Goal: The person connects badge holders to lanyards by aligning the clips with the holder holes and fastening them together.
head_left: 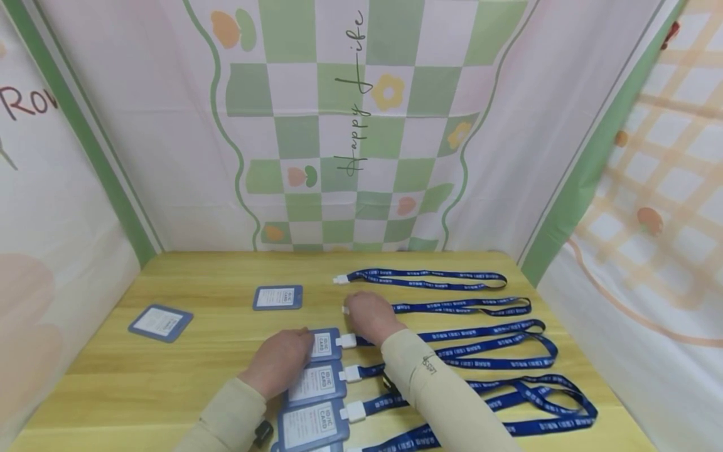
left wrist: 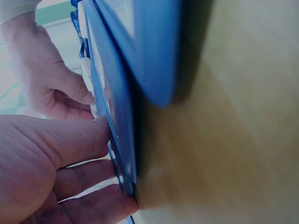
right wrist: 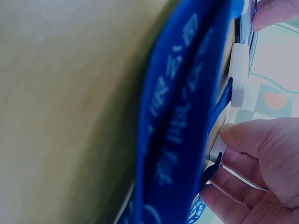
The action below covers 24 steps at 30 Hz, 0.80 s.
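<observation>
My left hand holds the farthest of a column of blue ID badge holders, thumb and fingers at its edges. In the left wrist view, the left thumb and fingertips meet the thin blue edge of that holder, which lies low over the table. With thumb and fingers, my right hand pinches the white clip of a blue lanyard. Below the held one are a second badge holder and a third, each joined to a lanyard by a white clip.
Two loose badge holders, one at far left and one nearer the middle, lie flat on the wooden table. Another lanyard is stretched out at the back. Several more loop across the right side beneath my right sleeve.
</observation>
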### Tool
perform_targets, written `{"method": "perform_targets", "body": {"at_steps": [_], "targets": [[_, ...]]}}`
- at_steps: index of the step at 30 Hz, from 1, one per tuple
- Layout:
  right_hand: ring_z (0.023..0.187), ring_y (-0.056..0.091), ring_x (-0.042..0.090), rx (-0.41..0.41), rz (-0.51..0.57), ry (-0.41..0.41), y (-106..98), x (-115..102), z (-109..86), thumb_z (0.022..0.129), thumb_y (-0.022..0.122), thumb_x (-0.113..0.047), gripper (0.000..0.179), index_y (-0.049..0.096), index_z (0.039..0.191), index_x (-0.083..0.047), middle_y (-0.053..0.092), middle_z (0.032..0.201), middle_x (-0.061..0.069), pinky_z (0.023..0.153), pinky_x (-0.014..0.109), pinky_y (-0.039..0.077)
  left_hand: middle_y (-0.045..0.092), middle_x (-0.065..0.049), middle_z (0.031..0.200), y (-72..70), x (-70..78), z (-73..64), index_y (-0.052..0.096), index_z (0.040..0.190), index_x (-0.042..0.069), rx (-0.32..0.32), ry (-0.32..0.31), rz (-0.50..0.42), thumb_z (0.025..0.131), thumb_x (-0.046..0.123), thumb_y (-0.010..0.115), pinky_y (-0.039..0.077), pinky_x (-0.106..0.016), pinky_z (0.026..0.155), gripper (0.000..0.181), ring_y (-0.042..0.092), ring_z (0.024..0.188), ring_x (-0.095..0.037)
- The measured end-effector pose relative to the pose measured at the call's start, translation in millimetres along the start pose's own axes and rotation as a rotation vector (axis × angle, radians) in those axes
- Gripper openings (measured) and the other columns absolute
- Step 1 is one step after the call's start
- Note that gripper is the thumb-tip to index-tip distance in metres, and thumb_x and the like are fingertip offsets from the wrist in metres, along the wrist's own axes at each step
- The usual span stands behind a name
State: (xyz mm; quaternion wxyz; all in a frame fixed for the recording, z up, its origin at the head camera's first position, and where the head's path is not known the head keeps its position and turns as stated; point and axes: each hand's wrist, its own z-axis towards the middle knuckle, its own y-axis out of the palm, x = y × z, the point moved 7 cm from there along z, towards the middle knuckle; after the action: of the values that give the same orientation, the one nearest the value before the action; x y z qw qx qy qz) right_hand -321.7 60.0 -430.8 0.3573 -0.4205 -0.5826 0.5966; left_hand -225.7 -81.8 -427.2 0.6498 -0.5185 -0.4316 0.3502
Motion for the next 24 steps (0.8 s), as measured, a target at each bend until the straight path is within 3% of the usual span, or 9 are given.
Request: {"method": "perform_targets", "body": {"at_steps": [18,24], "targets": [[0.078,0.063,0.014,-0.035,0.005,0.029,2.0,1.2,1.8,0.096,0.072,-0.014,0.004,0.073,0.100,-0.014,0.069,0.090,0.000,0.077,0.032,0.062,0.074,-0.018,0.122,-1.7,0.9,-0.3,0.072,0.105,0.008,0.012,0.021,0.018,0.094,0.012,0.073,0.062,-0.050,0.093,0.012,0.073,0.105,-0.036],[0.078,0.061,0.013,-0.035,0.032,0.022,1.9,-2.2,0.6,0.098,0.069,-0.015,0.006,0.073,0.102,-0.014,0.068,0.089,-0.001,0.076,0.031,0.060,0.073,-0.019,0.124,-2.9,1.9,-0.8,0.072,0.106,0.008,0.017,0.028,0.017,0.094,0.012,0.074,0.062,-0.050,0.094,0.013,0.072,0.107,-0.037]]}}
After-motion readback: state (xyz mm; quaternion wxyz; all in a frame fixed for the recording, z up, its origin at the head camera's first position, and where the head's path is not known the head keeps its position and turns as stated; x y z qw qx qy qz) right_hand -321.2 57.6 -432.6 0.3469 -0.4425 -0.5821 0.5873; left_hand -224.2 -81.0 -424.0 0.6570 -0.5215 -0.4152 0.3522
